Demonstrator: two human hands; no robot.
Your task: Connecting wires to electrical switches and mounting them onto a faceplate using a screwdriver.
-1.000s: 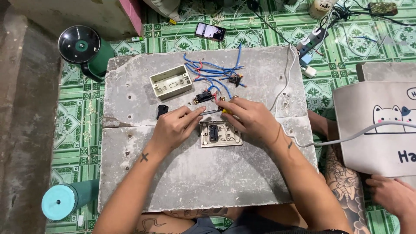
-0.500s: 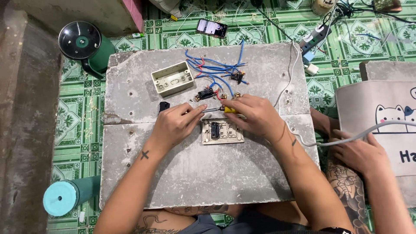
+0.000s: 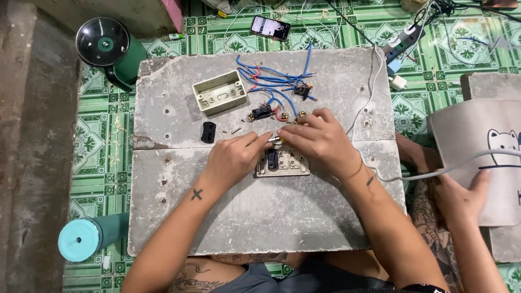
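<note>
Centrally, on the grey slab (image 3: 260, 217), the left hand (image 3: 233, 157) pinched a small metal-tipped part (image 3: 274, 139) at its fingertips, while the right hand (image 3: 320, 138) closed on that part's other end, both directly above the beige switch plate (image 3: 285, 163). Judged step: assembling the wired fitting; steady alignment appeared required.

Phone (image 3: 269, 27) top, teal stool (image 3: 89, 237) lower left, power strip (image 3: 404, 39), cat tote (image 3: 491, 163) right.
</note>
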